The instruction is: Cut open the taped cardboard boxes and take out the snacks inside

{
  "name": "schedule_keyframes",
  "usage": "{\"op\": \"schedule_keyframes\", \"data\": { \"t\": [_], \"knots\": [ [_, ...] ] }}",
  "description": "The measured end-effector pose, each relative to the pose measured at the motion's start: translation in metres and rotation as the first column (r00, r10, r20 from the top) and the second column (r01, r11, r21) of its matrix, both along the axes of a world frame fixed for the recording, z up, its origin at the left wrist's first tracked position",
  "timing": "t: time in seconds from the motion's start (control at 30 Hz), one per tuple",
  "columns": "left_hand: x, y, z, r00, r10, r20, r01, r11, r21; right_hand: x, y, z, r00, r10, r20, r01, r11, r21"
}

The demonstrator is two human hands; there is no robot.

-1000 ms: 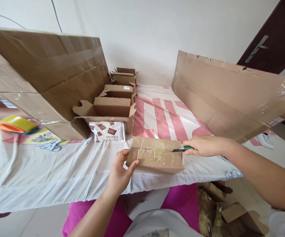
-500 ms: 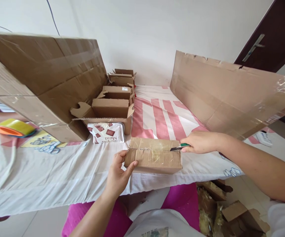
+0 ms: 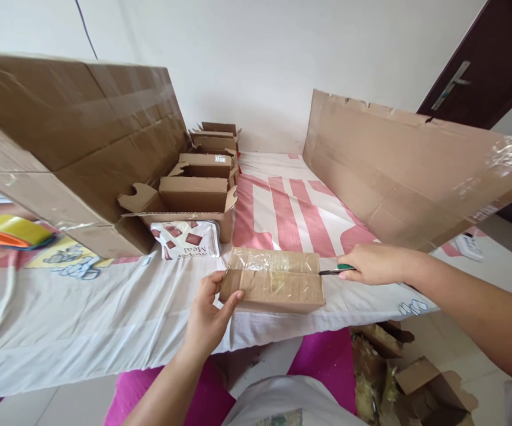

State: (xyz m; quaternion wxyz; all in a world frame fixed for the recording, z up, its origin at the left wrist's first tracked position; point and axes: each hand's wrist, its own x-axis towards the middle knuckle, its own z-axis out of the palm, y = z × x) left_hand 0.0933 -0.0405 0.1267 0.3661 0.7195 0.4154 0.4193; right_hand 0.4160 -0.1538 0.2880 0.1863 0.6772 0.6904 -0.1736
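A small taped cardboard box (image 3: 277, 287) lies at the table's front edge, a seam running along its top. My left hand (image 3: 213, 307) grips its left end, thumb on the near side and fingers at the far corner. In my right hand (image 3: 366, 264) is a green-handled utility knife (image 3: 344, 267), its blade pointing left at the right end of the seam. Behind the box to the left, a white pouch (image 3: 187, 239) printed with dark squares leans against an open cardboard box (image 3: 193, 198).
Several open boxes line up behind the pouch, beside a large cardboard box (image 3: 118, 118). Another large cardboard piece (image 3: 406, 165) stands at right. Torn cardboard (image 3: 424, 384) lies on the floor at right. Yellow and orange folded material (image 3: 13, 231) sits at far left, near another person's arm (image 3: 2, 211).
My right hand has drawn the knife rightward along the seam to the box's right end. The left hand keeps its hold on the box.
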Motion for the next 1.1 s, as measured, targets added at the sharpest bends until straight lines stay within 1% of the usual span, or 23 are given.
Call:
{"op": "schedule_keyframes", "data": {
  "t": [0.1,0.2,0.27,0.4,0.53,0.73,0.8,0.9,0.97,1.03,1.1],
  "knots": [
    [0.0,0.004,-0.003,0.997,-0.027,0.069,0.031,0.997,-0.065,-0.001,-0.003,0.002,0.999,-0.005,-0.043,0.007,0.999,0.034],
    [-0.001,0.005,-0.001,0.976,-0.107,0.189,0.135,0.981,-0.142,-0.006,0.001,0.001,0.991,0.014,-0.132,-0.007,0.999,0.054],
    [-0.002,0.004,0.001,0.962,-0.134,0.238,0.178,0.969,-0.172,-0.011,0.006,-0.001,0.988,0.025,-0.151,-0.017,0.998,0.054],
    [-0.003,0.003,0.001,0.971,-0.101,0.217,0.141,0.975,-0.174,-0.024,0.01,-0.004,0.988,0.036,-0.153,-0.031,0.999,0.033],
    [-0.004,0.003,-0.004,0.982,-0.08,0.17,0.109,0.98,-0.168,-0.032,0.006,0.0,0.994,0.001,-0.109,-0.001,1.0,0.002],
    [-0.003,0.001,-0.003,0.984,-0.062,0.167,0.089,0.983,-0.163,-0.026,-0.002,0.002,0.999,-0.032,-0.038,0.029,0.996,-0.081],
    [-0.003,0.0,-0.002,0.982,-0.063,0.176,0.09,0.985,-0.15,-0.02,-0.007,0.003,0.999,-0.035,-0.037,0.032,0.996,-0.08],
    [-0.004,0.002,-0.005,0.965,-0.113,0.238,0.136,0.987,-0.083,-0.007,-0.016,0.004,0.993,-0.036,-0.115,0.032,0.999,-0.03],
    [-0.006,0.003,-0.009,0.94,-0.198,0.277,0.195,0.98,0.036,0.005,-0.022,0.0,0.973,-0.088,-0.212,0.09,0.996,0.001],
    [-0.008,0.001,-0.013,0.917,-0.276,0.287,0.231,0.956,0.18,0.018,-0.026,-0.014,0.925,-0.206,-0.319,0.223,0.975,0.019],
    [-0.008,-0.005,-0.016,0.913,-0.297,0.281,0.22,0.936,0.276,0.029,-0.028,-0.041,0.868,-0.319,-0.379,0.369,0.927,0.064]
  ]
}}
